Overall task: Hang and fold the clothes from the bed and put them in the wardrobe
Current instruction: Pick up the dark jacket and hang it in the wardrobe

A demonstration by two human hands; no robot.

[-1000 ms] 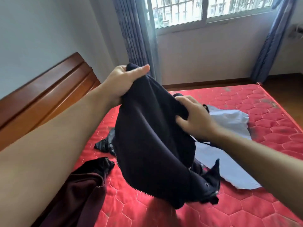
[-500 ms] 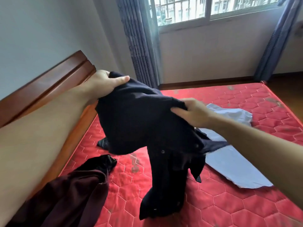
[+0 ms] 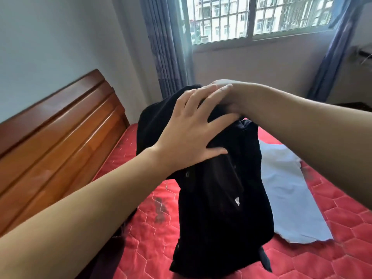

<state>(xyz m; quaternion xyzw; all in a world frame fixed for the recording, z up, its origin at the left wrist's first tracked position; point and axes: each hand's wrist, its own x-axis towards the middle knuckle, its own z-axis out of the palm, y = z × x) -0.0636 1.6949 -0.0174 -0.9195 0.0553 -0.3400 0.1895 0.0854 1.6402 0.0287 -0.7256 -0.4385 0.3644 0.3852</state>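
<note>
You have the dark garment (image 3: 219, 178) lifted above the red mattress (image 3: 161, 248), its bulk hanging toward 6 o'clock. Your right hand (image 3: 225, 97) grips the top of it at about 12 o'clock, fingers curled into the cloth, though your left hand partly covers that grip, so how much fabric it has is hard to say. Your left hand (image 3: 191, 129) lies flat on the front with fingers straight and spread, holding nothing.

Find the collar or shoulder seam with that flat hand before you shake it out, and keep the hem off the white garment (image 3: 285, 190) lying at 4 o'clock.

Half a second ago your left hand pinched an edge out at 10 o'clock; it has since let go and come in beside the right.
</note>
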